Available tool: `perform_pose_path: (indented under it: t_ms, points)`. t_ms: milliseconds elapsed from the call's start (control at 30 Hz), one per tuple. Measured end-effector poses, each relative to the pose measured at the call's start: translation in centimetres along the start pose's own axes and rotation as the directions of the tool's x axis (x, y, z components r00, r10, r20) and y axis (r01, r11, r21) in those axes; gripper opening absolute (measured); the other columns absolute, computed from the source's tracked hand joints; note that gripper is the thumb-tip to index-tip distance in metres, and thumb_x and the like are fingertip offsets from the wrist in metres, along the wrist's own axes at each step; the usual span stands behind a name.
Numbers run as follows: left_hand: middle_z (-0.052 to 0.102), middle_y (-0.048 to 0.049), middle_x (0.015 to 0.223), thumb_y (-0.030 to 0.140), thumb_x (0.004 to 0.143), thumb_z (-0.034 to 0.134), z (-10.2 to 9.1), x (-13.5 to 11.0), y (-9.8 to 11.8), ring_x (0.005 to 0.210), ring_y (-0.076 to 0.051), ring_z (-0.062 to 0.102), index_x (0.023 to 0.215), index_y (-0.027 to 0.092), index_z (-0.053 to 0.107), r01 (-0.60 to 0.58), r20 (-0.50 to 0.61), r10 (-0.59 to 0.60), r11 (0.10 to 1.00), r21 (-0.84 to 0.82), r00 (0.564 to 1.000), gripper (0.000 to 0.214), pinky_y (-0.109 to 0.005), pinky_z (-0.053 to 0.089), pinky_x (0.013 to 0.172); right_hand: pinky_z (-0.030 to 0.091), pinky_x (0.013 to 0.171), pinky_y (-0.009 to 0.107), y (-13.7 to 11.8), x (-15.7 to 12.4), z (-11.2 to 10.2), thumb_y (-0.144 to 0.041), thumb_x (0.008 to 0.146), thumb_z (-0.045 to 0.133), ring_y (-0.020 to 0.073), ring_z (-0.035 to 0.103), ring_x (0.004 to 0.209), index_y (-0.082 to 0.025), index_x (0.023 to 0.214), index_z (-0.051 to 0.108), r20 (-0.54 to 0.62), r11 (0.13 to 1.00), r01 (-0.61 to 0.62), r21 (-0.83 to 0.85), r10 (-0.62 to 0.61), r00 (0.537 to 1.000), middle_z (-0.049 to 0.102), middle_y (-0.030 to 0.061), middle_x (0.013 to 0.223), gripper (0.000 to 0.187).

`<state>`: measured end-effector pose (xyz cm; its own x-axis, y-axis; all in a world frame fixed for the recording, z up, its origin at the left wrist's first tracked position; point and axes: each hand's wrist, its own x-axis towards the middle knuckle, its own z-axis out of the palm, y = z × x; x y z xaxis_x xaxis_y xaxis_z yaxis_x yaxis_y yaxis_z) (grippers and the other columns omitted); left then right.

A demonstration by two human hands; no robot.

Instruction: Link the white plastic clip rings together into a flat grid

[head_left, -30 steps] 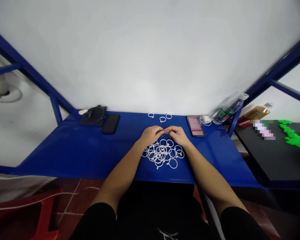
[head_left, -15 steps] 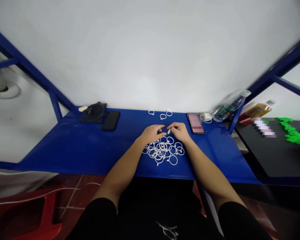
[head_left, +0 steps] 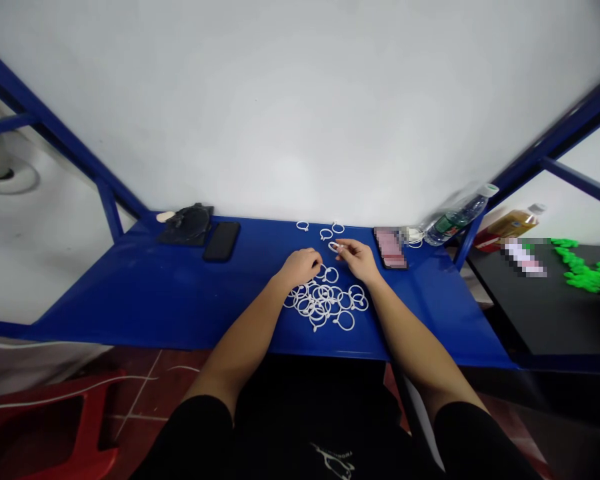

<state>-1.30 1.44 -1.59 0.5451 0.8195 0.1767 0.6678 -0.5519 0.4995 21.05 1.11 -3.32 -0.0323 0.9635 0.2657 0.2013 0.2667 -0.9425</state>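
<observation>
Several white plastic rings (head_left: 347,321), each with a small knob or tab on its rim, lie in an overlapping heap on the blue table between my forearms. My right hand (head_left: 359,260) is closed, pinching one white ring (head_left: 333,247) by its edge above the tabletop, just beyond the heap. At the heap's far left edge, my left hand (head_left: 301,268) has its fingers curled together, with the fingertips at another white ring (head_left: 322,273). Three loose rings (head_left: 303,226) lie farther back near the wall.
A dark phone (head_left: 222,241) and a black crumpled item (head_left: 193,225) lie at the back left. On the right are a lit phone (head_left: 391,247), a white cable (head_left: 416,236) and a leaning plastic bottle (head_left: 455,217). Green pieces (head_left: 587,270) lie on a black side table (head_left: 540,300).
My right hand has lifted its ring a little farther back, away from the heap. My left fingers, spread before, have curled in at a ring at the heap's far edge.
</observation>
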Motion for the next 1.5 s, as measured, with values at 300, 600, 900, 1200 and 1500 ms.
perform_pose_path:
  t_ms: [300, 600, 900, 1200, 1500]
  points:
    - [0.076, -0.0029, 0.094, 0.012, 0.095, 0.056, -0.5, 0.0, 0.4, 0.084, -0.018, 0.07, 0.103, 0.021, 0.07, 0.015, -0.145, -0.032, 0.993, -0.117, 0.989, 0.019, -0.03, 0.052, 0.084, 0.063, 0.08, 0.037, -0.5, -0.3, 0.1, -0.052, 0.088, 0.073, 0.0234, 0.078, 0.087, -0.021, 0.121, 0.076, 0.106, 1.0, 0.006, -0.02, -0.004, 0.994, 0.081, 0.0099, 0.111, 0.046]
    - [0.072, -0.009, 0.11, 0.023, 0.103, 0.05, 0.6, 0.4, -0.6, 0.106, -0.022, 0.068, 0.114, 0.02, 0.077, -0.029, -0.12, 0.024, 0.999, -0.041, 0.992, 0.029, -0.037, 0.052, 0.099, 0.06, 0.069, 0.032, -1.1, -0.4, -0.2, -0.036, 0.085, 0.066, 0.0213, 0.077, 0.074, -0.018, 0.106, 0.081, 0.022, 0.999, 0.009, -0.041, -0.008, 1.0, 0.082, 0.0096, 0.095, 0.032]
    - [0.077, -0.006, 0.104, 0.024, 0.102, 0.051, 0.5, 0.3, -0.2, 0.098, -0.022, 0.067, 0.101, 0.023, 0.079, -0.097, 0.03, 0.096, 0.995, 0.005, 0.995, 0.028, -0.037, 0.051, 0.096, 0.055, 0.065, 0.03, -0.8, -0.2, -0.7, -0.025, 0.08, 0.055, 0.0169, 0.068, 0.063, -0.02, 0.085, 0.081, -0.072, 0.988, 0.102, -0.116, -0.11, 0.991, 0.075, 0.0021, 0.07, 0.027]
    - [0.08, -0.0064, 0.097, 0.034, 0.103, 0.052, 0.1, 0.0, 0.4, 0.09, -0.022, 0.073, 0.103, 0.023, 0.08, 0.012, 0.027, -0.009, 0.994, -0.11, 1.0, 0.029, -0.033, 0.053, 0.084, 0.057, 0.08, 0.036, 1.0, 0.3, -1.0, -0.03, 0.09, 0.064, 0.0216, 0.071, 0.08, -0.021, 0.117, 0.077, 0.03, 0.892, 0.124, -0.435, -0.123, 0.992, 0.079, 0.0073, 0.096, 0.031]
    - [0.08, -0.0074, 0.099, 0.034, 0.102, 0.054, 0.5, 0.1, -0.1, 0.093, -0.023, 0.073, 0.101, 0.023, 0.079, -0.016, 0.01, 0.017, 0.996, -0.093, 1.0, 0.028, -0.034, 0.053, 0.087, 0.048, 0.107, 0.049, 0.8, 0.6, -1.5, -0.01, 0.082, 0.062, 0.0301, 0.064, 0.119, -0.019, 0.121, 0.074, 0.2, 0.732, 0.309, -0.607, -0.235, 0.951, 0.073, 0.0131, 0.124, 0.042]
